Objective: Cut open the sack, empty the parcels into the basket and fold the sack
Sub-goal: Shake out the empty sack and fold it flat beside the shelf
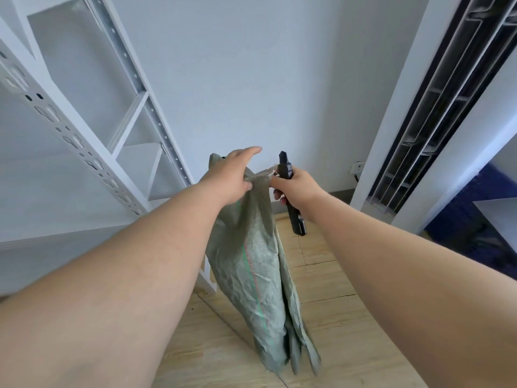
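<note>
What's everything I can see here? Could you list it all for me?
sack: one, grey-green woven, hanging limp above the floor, held at its top by both hands
cutter: one, black, in the right hand, blade end up
shelving: white metal racks, left side
wall: pale grey, straight ahead
socket: one, white, low on the wall
floor: light wood boards
left hand: one, gripping the sack's top
right hand: one, holding the cutter and the sack's top corner
</note>
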`<action>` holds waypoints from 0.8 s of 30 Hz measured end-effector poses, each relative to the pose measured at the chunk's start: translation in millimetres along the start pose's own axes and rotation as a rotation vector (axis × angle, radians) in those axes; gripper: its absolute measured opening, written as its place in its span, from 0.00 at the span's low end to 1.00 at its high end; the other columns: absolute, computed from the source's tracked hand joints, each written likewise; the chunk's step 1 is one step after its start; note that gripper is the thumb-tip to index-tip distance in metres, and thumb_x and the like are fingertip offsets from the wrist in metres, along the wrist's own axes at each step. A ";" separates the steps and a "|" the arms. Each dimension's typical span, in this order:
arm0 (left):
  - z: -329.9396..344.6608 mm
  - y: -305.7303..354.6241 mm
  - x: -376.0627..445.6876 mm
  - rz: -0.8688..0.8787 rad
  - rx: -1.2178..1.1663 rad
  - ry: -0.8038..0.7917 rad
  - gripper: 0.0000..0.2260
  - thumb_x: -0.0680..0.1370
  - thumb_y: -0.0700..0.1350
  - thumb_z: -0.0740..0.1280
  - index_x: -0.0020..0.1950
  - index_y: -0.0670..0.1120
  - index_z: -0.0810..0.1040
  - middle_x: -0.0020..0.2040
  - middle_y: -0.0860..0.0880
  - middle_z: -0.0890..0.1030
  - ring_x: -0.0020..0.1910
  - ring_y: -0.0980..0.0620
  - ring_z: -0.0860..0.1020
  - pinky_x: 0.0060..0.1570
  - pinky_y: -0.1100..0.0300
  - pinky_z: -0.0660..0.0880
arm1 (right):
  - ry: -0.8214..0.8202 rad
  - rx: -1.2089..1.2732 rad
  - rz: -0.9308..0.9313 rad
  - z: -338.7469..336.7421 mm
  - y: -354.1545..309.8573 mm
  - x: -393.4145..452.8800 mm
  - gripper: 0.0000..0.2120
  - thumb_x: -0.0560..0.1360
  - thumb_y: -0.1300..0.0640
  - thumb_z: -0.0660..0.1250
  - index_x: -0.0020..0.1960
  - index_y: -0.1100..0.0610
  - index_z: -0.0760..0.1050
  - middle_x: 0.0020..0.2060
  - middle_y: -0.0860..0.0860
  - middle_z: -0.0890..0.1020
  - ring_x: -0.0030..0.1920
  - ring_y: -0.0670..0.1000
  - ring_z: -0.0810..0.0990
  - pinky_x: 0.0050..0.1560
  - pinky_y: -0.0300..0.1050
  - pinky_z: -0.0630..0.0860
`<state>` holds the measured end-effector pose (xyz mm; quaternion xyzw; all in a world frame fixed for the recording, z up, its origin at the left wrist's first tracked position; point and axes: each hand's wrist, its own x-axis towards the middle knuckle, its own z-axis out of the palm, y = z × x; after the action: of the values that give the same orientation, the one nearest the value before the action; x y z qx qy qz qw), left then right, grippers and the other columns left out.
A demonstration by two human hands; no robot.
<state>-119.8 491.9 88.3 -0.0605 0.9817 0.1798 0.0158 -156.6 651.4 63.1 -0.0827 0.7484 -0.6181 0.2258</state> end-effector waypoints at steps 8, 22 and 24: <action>-4.1 -10.5 12.0 -0.189 0.129 0.070 0.04 0.76 0.50 0.68 0.47 0.55 0.73 0.49 0.50 0.77 0.57 0.44 0.73 0.51 0.53 0.73 | 0.191 0.072 -0.075 -4.4 14.1 1.7 0.08 0.74 0.51 0.71 0.47 0.54 0.76 0.38 0.49 0.83 0.31 0.47 0.73 0.39 0.45 0.74; -53.5 -1.3 24.4 -0.125 0.032 0.275 0.04 0.76 0.46 0.70 0.50 0.48 0.79 0.46 0.48 0.78 0.45 0.45 0.76 0.43 0.56 0.69 | 0.318 -0.079 0.039 26.1 58.5 -1.7 0.07 0.70 0.53 0.75 0.45 0.53 0.79 0.43 0.47 0.77 0.42 0.47 0.76 0.43 0.40 0.69; -60.8 -3.8 22.6 -0.104 0.014 0.271 0.05 0.76 0.46 0.71 0.51 0.48 0.79 0.46 0.49 0.77 0.45 0.47 0.75 0.43 0.58 0.67 | 0.384 -0.079 0.017 25.1 57.2 -0.8 0.07 0.71 0.53 0.74 0.44 0.52 0.78 0.46 0.47 0.77 0.42 0.46 0.75 0.41 0.39 0.68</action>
<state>-142.3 464.3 142.6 -0.1349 0.9716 0.1623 -0.1071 -135.9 642.1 4.9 0.0343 0.8022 -0.5906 0.0809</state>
